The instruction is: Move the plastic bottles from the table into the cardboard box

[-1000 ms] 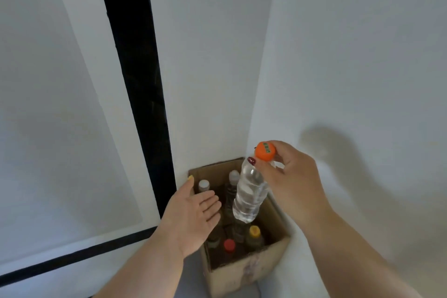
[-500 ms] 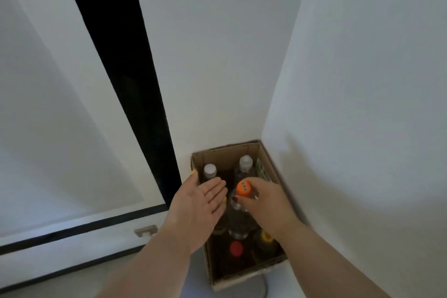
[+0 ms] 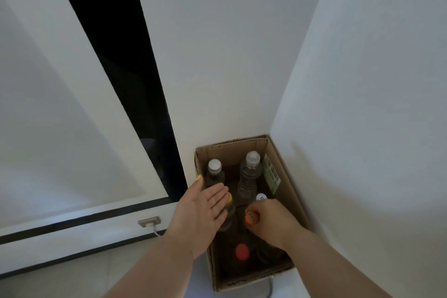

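Note:
A cardboard box (image 3: pixel 286 176) stands on the floor in the corner of two white walls. Several plastic bottles stand upright inside: two clear ones with white caps at the back (image 3: pixel 214 172) (image 3: pixel 250 174), one with a red cap (image 3: pixel 242 251) at the front. My right hand (image 3: pixel 271 221) is inside the box, shut on the neck of the orange-capped bottle (image 3: pixel 252 217), whose body is hidden low among the others. My left hand (image 3: pixel 203 210) hovers flat and open over the box's left edge, partly covering a yellow-capped bottle (image 3: pixel 229 198).
A white wall closes the right side, another stands behind the box. Left of the box is a tall dark gap (image 3: pixel 135 80) beside a white panel. A wall socket with a white plug and cable (image 3: pixel 150 222) sits low on the left. A grey cable (image 3: pixel 269 289) trails by the box's front.
My right hand has lowered the orange-capped bottle from above the box down into it, among the other bottles. My left hand stayed open over the box's left edge. The view dropped closer.

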